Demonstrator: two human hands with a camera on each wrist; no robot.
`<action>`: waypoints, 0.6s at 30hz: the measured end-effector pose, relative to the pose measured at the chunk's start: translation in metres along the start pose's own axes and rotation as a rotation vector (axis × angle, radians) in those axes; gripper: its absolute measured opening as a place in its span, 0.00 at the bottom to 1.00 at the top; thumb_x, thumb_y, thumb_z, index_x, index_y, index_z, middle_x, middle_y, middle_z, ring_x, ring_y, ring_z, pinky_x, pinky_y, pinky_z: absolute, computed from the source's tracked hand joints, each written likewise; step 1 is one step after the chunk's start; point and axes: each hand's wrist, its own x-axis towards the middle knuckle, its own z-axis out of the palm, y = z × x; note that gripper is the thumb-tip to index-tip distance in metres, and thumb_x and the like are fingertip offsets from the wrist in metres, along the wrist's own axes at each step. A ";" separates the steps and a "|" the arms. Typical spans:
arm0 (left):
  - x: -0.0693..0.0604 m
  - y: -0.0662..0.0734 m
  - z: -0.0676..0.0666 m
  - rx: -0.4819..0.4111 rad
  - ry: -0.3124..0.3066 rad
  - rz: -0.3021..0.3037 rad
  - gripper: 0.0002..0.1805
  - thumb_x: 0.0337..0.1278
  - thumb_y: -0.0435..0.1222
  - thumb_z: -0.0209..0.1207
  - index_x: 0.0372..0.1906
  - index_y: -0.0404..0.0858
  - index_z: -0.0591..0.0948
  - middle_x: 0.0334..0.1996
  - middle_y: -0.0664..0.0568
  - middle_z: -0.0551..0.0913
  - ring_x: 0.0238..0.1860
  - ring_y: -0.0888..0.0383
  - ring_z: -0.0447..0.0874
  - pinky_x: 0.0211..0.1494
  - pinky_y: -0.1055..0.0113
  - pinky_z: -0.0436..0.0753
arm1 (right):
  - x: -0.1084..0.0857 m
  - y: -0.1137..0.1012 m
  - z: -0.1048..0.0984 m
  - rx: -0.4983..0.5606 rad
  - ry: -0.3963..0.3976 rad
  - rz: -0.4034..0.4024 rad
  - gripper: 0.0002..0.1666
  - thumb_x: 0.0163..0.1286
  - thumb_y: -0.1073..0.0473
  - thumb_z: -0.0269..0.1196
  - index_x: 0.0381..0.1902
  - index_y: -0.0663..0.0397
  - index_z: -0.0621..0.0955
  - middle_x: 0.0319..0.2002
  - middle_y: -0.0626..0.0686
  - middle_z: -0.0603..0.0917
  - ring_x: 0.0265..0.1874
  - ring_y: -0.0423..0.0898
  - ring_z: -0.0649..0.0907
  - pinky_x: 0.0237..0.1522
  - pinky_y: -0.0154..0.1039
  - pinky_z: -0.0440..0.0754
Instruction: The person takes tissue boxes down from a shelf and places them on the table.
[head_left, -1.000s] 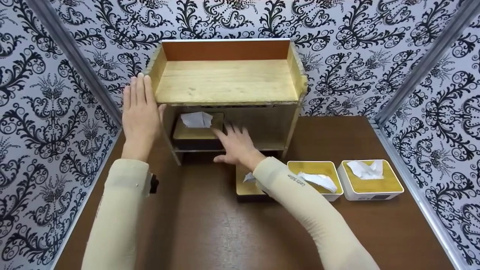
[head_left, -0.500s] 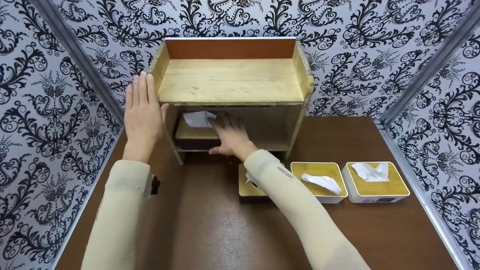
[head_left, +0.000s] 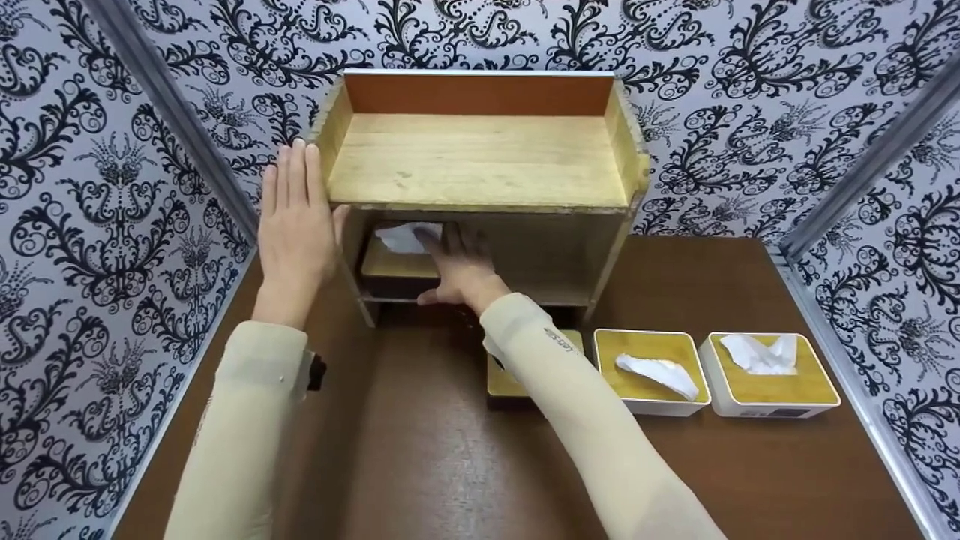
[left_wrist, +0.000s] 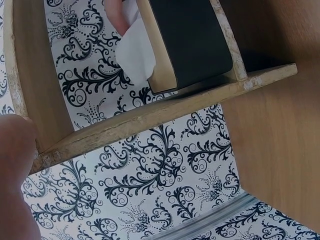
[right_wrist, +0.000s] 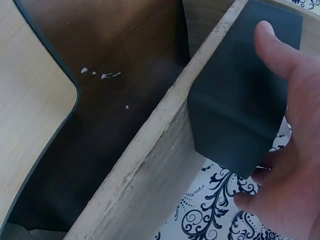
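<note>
My left hand lies flat along the left side of a small wooden shelf unit, fingers straight and together. Inside the lower compartment, at its left, sits a dark-sided tissue box with a wooden lid and a white tissue sticking up. My right hand reaches in at the box's right end with fingers spread. In the right wrist view the thumb lies across the box's dark front, and the other fingers are around its end, partly hidden. The left wrist view shows fingertips beside the tissue.
Another dark tissue box stands on the brown table, partly under my right forearm. To its right are two white tissue boxes, one nearer and one farther right. Patterned walls with metal posts enclose the table.
My right hand has moved left and deeper into the compartment, onto the right end of the dark tissue box. The left hand stays on the shelf's side. The view has shifted slightly.
</note>
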 end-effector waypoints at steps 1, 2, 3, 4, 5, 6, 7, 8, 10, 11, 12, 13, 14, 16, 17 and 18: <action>0.000 0.000 0.000 0.001 0.000 0.000 0.44 0.73 0.51 0.41 0.77 0.36 0.33 0.79 0.43 0.33 0.80 0.45 0.32 0.82 0.54 0.34 | 0.002 -0.001 0.000 -0.004 -0.004 0.001 0.69 0.46 0.23 0.68 0.78 0.29 0.45 0.77 0.64 0.47 0.77 0.62 0.47 0.75 0.66 0.49; 0.000 0.000 0.000 0.002 0.000 0.001 0.44 0.73 0.51 0.41 0.77 0.36 0.33 0.79 0.43 0.33 0.80 0.45 0.32 0.82 0.54 0.34 | 0.003 -0.001 0.000 -0.008 -0.007 0.003 0.69 0.46 0.23 0.67 0.78 0.29 0.45 0.77 0.64 0.47 0.77 0.62 0.47 0.75 0.65 0.50; 0.000 0.000 0.000 -0.002 0.004 0.001 0.44 0.73 0.51 0.42 0.77 0.36 0.33 0.79 0.43 0.34 0.80 0.45 0.33 0.82 0.54 0.34 | 0.006 -0.002 0.001 -0.016 -0.012 0.007 0.69 0.46 0.22 0.67 0.78 0.29 0.44 0.77 0.64 0.47 0.77 0.61 0.48 0.75 0.65 0.50; 0.000 0.001 -0.001 -0.005 0.007 0.002 0.44 0.73 0.51 0.42 0.77 0.36 0.34 0.79 0.42 0.34 0.80 0.45 0.33 0.82 0.54 0.34 | 0.007 -0.002 0.000 -0.019 -0.020 0.013 0.69 0.46 0.22 0.67 0.78 0.28 0.44 0.77 0.62 0.47 0.77 0.61 0.48 0.75 0.64 0.50; 0.001 0.001 -0.001 -0.011 0.009 0.002 0.44 0.73 0.51 0.42 0.78 0.36 0.35 0.79 0.42 0.35 0.80 0.45 0.33 0.82 0.54 0.34 | 0.009 -0.002 0.000 -0.021 -0.030 0.020 0.68 0.47 0.22 0.66 0.78 0.27 0.44 0.77 0.61 0.47 0.77 0.60 0.48 0.75 0.63 0.50; 0.001 0.002 -0.001 -0.018 0.014 0.003 0.43 0.73 0.50 0.43 0.78 0.36 0.35 0.79 0.42 0.36 0.80 0.45 0.33 0.82 0.54 0.35 | 0.011 -0.003 -0.001 -0.019 -0.042 0.026 0.68 0.47 0.22 0.66 0.78 0.26 0.43 0.77 0.61 0.46 0.77 0.60 0.47 0.75 0.63 0.49; 0.002 0.002 -0.001 -0.022 0.016 0.002 0.43 0.73 0.50 0.43 0.78 0.36 0.36 0.79 0.42 0.37 0.80 0.45 0.33 0.82 0.54 0.35 | 0.013 -0.003 -0.001 -0.014 -0.053 0.029 0.68 0.47 0.22 0.66 0.78 0.26 0.43 0.77 0.61 0.45 0.77 0.60 0.47 0.75 0.63 0.49; 0.002 0.003 -0.001 -0.027 0.020 0.002 0.43 0.73 0.50 0.43 0.78 0.35 0.36 0.79 0.41 0.37 0.80 0.45 0.34 0.82 0.54 0.35 | 0.014 -0.004 -0.002 -0.007 -0.058 0.030 0.68 0.47 0.22 0.66 0.77 0.25 0.43 0.77 0.60 0.45 0.77 0.60 0.47 0.75 0.63 0.49; 0.002 0.003 -0.001 -0.035 0.025 0.001 0.43 0.73 0.50 0.43 0.78 0.36 0.36 0.79 0.42 0.38 0.80 0.45 0.34 0.82 0.54 0.36 | 0.017 -0.005 -0.002 0.011 -0.067 0.032 0.68 0.47 0.23 0.67 0.77 0.23 0.43 0.77 0.60 0.45 0.77 0.60 0.46 0.74 0.64 0.49; 0.002 0.002 -0.001 -0.038 0.026 0.001 0.43 0.73 0.50 0.43 0.78 0.36 0.36 0.79 0.42 0.37 0.80 0.45 0.34 0.83 0.54 0.36 | 0.018 -0.006 -0.002 0.019 -0.069 0.032 0.68 0.46 0.23 0.67 0.77 0.23 0.43 0.77 0.60 0.45 0.77 0.60 0.46 0.74 0.64 0.49; 0.001 0.002 0.000 -0.040 0.028 0.002 0.43 0.73 0.50 0.43 0.78 0.36 0.36 0.79 0.42 0.37 0.80 0.45 0.34 0.83 0.54 0.36 | 0.019 -0.007 -0.002 0.027 -0.073 0.031 0.68 0.46 0.23 0.68 0.77 0.22 0.43 0.77 0.60 0.45 0.77 0.61 0.46 0.74 0.65 0.49; 0.001 0.002 0.000 -0.040 0.027 0.001 0.43 0.73 0.50 0.43 0.78 0.36 0.36 0.79 0.42 0.37 0.80 0.45 0.34 0.82 0.54 0.36 | 0.020 -0.007 -0.002 0.036 -0.075 0.030 0.68 0.46 0.24 0.68 0.77 0.21 0.43 0.77 0.61 0.45 0.77 0.61 0.46 0.74 0.65 0.49; 0.001 0.001 0.000 -0.042 0.029 0.001 0.43 0.73 0.51 0.43 0.78 0.36 0.36 0.79 0.42 0.37 0.80 0.46 0.34 0.82 0.55 0.35 | 0.021 -0.008 -0.001 0.045 -0.075 0.028 0.68 0.46 0.24 0.69 0.76 0.19 0.43 0.76 0.61 0.46 0.77 0.61 0.46 0.74 0.66 0.49; 0.000 0.000 0.000 -0.045 0.030 0.000 0.43 0.73 0.51 0.43 0.78 0.36 0.36 0.79 0.43 0.36 0.80 0.45 0.34 0.82 0.55 0.34 | 0.022 -0.009 -0.001 0.057 -0.074 0.024 0.68 0.45 0.25 0.70 0.76 0.17 0.42 0.76 0.61 0.46 0.77 0.61 0.45 0.73 0.66 0.50; 0.000 0.000 0.001 -0.044 0.030 -0.001 0.43 0.73 0.51 0.43 0.78 0.36 0.36 0.79 0.43 0.36 0.80 0.45 0.34 0.82 0.55 0.34 | 0.023 -0.010 -0.001 0.058 -0.074 0.021 0.69 0.45 0.26 0.71 0.76 0.17 0.42 0.76 0.61 0.47 0.77 0.62 0.45 0.73 0.67 0.51; 0.000 -0.001 0.001 -0.044 0.029 -0.002 0.43 0.73 0.51 0.43 0.78 0.36 0.36 0.79 0.43 0.36 0.80 0.46 0.34 0.82 0.55 0.33 | 0.023 -0.010 -0.001 0.058 -0.073 0.017 0.69 0.45 0.26 0.71 0.75 0.16 0.42 0.76 0.61 0.47 0.77 0.62 0.45 0.73 0.67 0.51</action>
